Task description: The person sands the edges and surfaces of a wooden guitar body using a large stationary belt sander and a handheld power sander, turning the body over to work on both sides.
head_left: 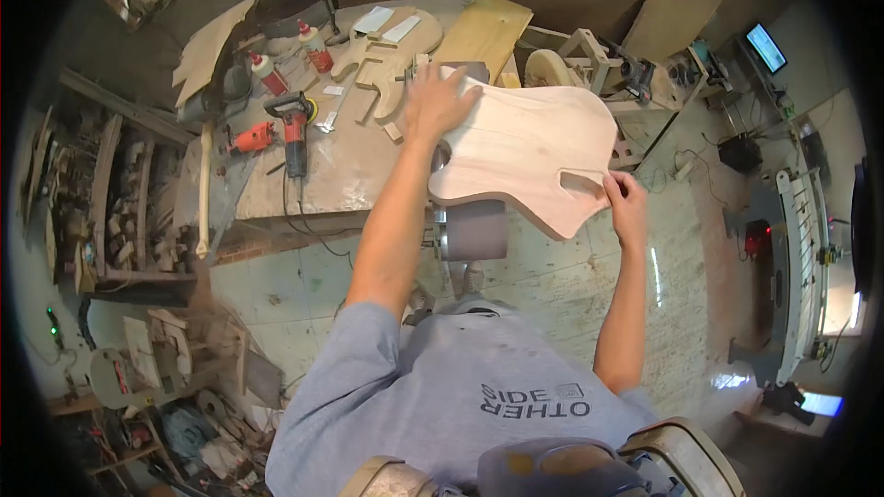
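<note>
A pale wooden guitar body, with a slot cut through near its right end, lies in front of me at the bench's right end. My left hand rests on its upper left part, fingers spread over the wood. At the lower right edge, beside the slot, my right hand pinches the wood between thumb and fingers. Below the body shows the brown abrasive belt of a sander; the body hides most of this machine. Whether wood and belt touch cannot be seen.
On the dusty workbench lie a red angle grinder, glue bottles, another cut guitar body and a yellowish board. Wood scraps fill the shelves at left. Cables hang near the bench's front edge.
</note>
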`<state>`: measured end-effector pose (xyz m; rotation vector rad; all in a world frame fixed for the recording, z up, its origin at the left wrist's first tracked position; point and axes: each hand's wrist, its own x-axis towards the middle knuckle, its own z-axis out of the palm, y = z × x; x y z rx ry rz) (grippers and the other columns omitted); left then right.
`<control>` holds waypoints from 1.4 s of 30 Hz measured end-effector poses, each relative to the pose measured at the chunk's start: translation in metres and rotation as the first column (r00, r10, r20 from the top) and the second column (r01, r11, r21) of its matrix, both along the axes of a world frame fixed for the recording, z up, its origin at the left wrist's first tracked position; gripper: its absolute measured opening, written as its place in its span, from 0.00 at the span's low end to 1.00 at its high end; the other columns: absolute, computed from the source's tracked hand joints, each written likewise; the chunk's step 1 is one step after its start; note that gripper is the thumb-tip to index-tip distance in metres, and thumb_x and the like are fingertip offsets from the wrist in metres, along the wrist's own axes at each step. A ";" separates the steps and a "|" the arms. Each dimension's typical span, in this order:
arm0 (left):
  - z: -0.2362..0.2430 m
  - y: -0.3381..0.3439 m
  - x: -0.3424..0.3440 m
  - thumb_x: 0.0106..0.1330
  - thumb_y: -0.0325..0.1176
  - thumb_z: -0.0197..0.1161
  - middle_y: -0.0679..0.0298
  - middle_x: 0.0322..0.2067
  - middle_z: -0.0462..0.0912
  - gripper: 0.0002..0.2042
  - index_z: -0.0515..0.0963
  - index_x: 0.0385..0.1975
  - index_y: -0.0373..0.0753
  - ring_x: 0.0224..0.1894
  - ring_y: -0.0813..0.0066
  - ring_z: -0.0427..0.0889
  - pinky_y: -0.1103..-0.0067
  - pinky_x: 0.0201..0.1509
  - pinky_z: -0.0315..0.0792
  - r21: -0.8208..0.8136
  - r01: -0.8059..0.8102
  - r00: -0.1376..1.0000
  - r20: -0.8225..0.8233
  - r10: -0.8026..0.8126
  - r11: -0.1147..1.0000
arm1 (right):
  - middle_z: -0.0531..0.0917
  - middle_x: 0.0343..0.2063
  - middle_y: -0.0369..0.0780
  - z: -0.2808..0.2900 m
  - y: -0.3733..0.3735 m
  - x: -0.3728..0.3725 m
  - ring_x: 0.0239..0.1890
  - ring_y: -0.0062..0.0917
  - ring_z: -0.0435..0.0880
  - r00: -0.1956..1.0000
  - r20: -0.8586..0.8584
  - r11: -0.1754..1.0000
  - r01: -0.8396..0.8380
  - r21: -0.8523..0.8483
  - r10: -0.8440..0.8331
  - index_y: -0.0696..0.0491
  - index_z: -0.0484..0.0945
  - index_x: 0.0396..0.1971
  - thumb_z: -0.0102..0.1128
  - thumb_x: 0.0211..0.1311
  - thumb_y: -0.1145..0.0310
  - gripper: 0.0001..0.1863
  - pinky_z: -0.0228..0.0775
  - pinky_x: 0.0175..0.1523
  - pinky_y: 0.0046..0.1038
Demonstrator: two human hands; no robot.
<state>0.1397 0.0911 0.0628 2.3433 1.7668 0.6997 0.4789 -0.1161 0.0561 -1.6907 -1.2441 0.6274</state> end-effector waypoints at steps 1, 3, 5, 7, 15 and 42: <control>0.001 -0.004 -0.012 0.67 0.64 0.57 0.43 0.70 0.68 0.34 0.77 0.67 0.50 0.74 0.46 0.64 0.53 0.76 0.59 -0.015 -0.042 0.999 -0.009 0.042 0.999 | 0.87 0.35 0.39 0.001 0.009 -0.011 0.39 0.21 0.83 0.998 0.059 1.000 0.011 0.029 -0.013 0.60 0.86 0.43 0.65 0.70 0.65 0.13 0.74 0.46 0.25; 0.004 -0.012 -0.033 0.67 0.65 0.57 0.43 0.70 0.69 0.34 0.77 0.67 0.49 0.73 0.46 0.65 0.52 0.76 0.57 -0.044 -0.119 0.993 -0.028 0.118 0.992 | 0.86 0.36 0.43 -0.004 0.028 -0.028 0.40 0.29 0.85 0.985 0.167 0.995 0.023 0.099 -0.039 0.58 0.86 0.44 0.64 0.70 0.64 0.13 0.75 0.47 0.30; 0.012 -0.025 -0.055 0.66 0.65 0.57 0.41 0.68 0.70 0.36 0.77 0.66 0.46 0.73 0.47 0.66 0.52 0.77 0.56 -0.066 -0.175 0.982 -0.084 0.170 0.982 | 0.85 0.37 0.46 -0.012 0.049 -0.042 0.41 0.36 0.85 0.962 0.268 0.987 0.018 0.159 -0.061 0.56 0.87 0.45 0.63 0.69 0.63 0.14 0.75 0.48 0.34; 0.019 -0.036 -0.081 0.65 0.66 0.58 0.40 0.65 0.74 0.37 0.77 0.64 0.41 0.71 0.48 0.69 0.52 0.78 0.54 -0.022 -0.174 0.973 -0.158 0.169 0.984 | 0.84 0.37 0.48 -0.019 0.069 -0.058 0.43 0.43 0.84 0.932 0.354 0.979 0.000 0.206 -0.074 0.54 0.87 0.45 0.62 0.68 0.63 0.14 0.75 0.48 0.39; 0.059 -0.055 -0.181 0.60 0.71 0.60 0.39 0.45 0.87 0.42 0.84 0.46 0.27 0.46 0.46 0.88 0.63 0.52 0.79 -0.504 -0.028 0.981 -0.177 -0.072 0.863 | 0.85 0.38 0.51 -0.004 0.116 -0.134 0.44 0.50 0.83 0.965 0.247 0.975 -0.132 0.179 0.086 0.58 0.85 0.37 0.62 0.66 0.63 0.13 0.73 0.49 0.45; 0.039 -0.109 -0.230 0.66 0.66 0.61 0.44 0.67 0.75 0.41 0.66 0.75 0.49 0.69 0.45 0.75 0.65 0.73 0.66 -0.500 0.125 0.992 0.077 -0.100 0.857 | 0.88 0.37 0.48 0.015 0.124 -0.178 0.47 0.48 0.83 0.927 0.335 0.962 -0.230 0.150 0.169 0.53 0.89 0.39 0.65 0.65 0.57 0.15 0.74 0.53 0.44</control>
